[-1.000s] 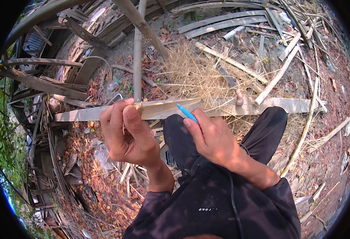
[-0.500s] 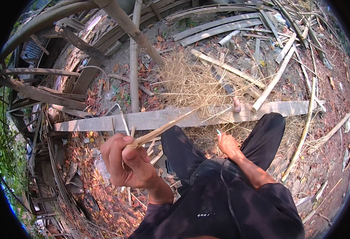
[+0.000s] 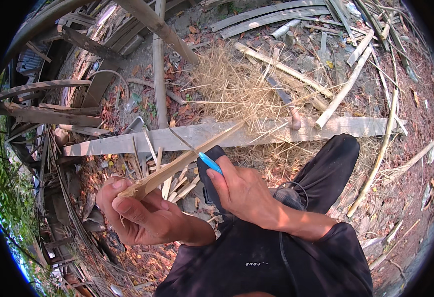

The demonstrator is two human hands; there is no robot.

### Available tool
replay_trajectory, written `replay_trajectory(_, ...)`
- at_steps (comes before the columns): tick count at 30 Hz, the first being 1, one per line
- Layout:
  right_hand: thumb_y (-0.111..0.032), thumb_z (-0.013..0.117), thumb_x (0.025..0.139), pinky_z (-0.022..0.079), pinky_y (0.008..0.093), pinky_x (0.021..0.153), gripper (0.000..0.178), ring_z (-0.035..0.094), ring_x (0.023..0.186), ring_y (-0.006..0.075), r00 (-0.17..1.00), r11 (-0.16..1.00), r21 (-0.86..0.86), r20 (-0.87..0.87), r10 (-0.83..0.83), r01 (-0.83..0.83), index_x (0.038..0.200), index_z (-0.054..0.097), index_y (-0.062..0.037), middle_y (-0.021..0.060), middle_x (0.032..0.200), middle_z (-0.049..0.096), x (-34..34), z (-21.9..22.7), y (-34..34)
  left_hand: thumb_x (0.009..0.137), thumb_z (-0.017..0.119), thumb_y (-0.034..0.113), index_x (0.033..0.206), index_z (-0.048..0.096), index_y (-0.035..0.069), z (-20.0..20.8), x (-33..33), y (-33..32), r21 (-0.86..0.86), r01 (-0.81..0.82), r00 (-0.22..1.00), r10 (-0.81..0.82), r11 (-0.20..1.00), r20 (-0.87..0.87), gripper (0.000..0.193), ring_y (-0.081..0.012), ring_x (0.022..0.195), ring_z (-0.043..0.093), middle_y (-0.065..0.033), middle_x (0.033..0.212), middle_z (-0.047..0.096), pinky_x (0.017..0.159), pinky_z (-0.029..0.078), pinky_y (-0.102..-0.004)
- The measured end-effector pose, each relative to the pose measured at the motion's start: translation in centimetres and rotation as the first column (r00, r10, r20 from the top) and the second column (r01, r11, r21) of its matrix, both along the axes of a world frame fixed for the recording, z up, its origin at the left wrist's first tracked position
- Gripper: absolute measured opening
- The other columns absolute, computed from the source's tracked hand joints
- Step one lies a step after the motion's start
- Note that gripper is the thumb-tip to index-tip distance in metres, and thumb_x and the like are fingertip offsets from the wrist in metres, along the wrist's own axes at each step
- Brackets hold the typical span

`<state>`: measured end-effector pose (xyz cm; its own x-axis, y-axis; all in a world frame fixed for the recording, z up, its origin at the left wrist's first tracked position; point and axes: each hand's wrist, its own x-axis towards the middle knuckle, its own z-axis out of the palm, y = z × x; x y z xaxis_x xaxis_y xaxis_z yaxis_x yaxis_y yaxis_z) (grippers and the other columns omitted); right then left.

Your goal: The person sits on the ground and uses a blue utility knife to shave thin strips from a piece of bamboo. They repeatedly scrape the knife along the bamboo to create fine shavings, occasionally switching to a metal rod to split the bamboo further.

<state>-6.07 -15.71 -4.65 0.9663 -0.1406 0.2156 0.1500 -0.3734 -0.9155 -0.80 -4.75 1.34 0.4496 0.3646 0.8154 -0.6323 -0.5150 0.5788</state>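
Observation:
My left hand (image 3: 145, 218) is closed around the thick near end of a pale split bamboo or wood strip (image 3: 170, 170), whose tapered far end points up and right over the plank. In my right hand (image 3: 249, 195) is a small knife with a blue handle (image 3: 210, 163). Its thin dark blade lies across the middle of the strip, seemingly against it. Past the plank, a large curved knife (image 3: 282, 94) with a wooden handle rests on the shavings.
A long grey plank (image 3: 103, 144) crosses in front of my knees. Beyond it lies a heap of straw-coloured shavings (image 3: 222, 91). Bamboo lengths (image 3: 345, 89) lie at the right, cut strips (image 3: 184, 189) beneath my left arm, and timber framing (image 3: 44, 115) stands on the left.
My right hand has come up and left from my lap, bringing the knife to the strip. My left hand has moved slightly left and down with the strip.

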Motion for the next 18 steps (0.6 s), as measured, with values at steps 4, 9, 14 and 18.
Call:
replay_trajectory(4, -0.015, 0.052, 0.093, 0.041, 0.0459, 0.042, 0.017, 0.055, 0.047, 0.0386, 0.999, 0.998, -0.053, 0.018, -0.035, 0.036, 0.089, 0.044, 0.0003, 0.0182, 0.051, 0.051, -0.3, -3.2, 0.7, 0.095, 0.055, 0.023, 0.096, 0.06, -0.007, -0.2, 0.4, -0.5, -0.077, 0.217, 0.973, -0.209, 0.973, 0.099, 0.03, -0.0036, 0.04, 0.026, -0.0114, 0.083, 0.06, 0.037, 0.02, -0.0188)
replay_trajectory(9, -0.021, 0.047, 0.095, 0.044, 0.0466, 0.044, 0.024, 0.056, 0.048, 0.0406, 0.951, 0.968, -0.251, -0.301, -0.067, -0.011, 0.091, 0.046, 0.0024, 0.0204, 0.051, 0.053, 1.5, -8.4, -1.2, 0.096, 0.054, 0.021, 0.099, 0.059, -0.007, -0.4, 0.8, -0.1, -0.207, 0.095, 0.995, -0.088, 0.974, 0.042, 0.029, -0.0038, 0.04, 0.025, -0.0132, 0.089, 0.06, 0.036, 0.02, -0.0181)
replay_trajectory(14, -0.022, 0.048, 0.095, 0.042, 0.0493, 0.045, 0.026, 0.055, 0.05, 0.0434, 0.9, 0.95, -0.304, -0.392, -0.194, 0.072, 0.088, 0.048, 0.0028, 0.0249, 0.053, 0.053, 1.9, -9.4, -3.5, 0.095, 0.054, 0.024, 0.095, 0.059, -0.006, -0.4, 0.7, 0.4, 0.025, 0.261, 0.954, -0.262, 0.965, 0.146, 0.031, -0.0052, 0.045, 0.028, -0.0115, 0.09, 0.058, 0.04, 0.02, -0.0186)
replay_trajectory(18, -0.023, 0.049, 0.095, 0.041, 0.0509, 0.046, 0.025, 0.054, 0.051, 0.0436, 0.991, 0.989, -0.144, -0.12, -0.064, 0.047, 0.089, 0.048, 0.0018, 0.0242, 0.053, 0.052, 0.8, -5.0, -2.4, 0.095, 0.054, 0.026, 0.09, 0.06, -0.007, -0.5, -0.3, 0.3, -0.062, 0.159, 0.987, -0.159, 0.985, 0.003, 0.033, -0.0147, 0.07, 0.045, -0.0102, 0.087, 0.056, 0.06, 0.035, -0.0257)
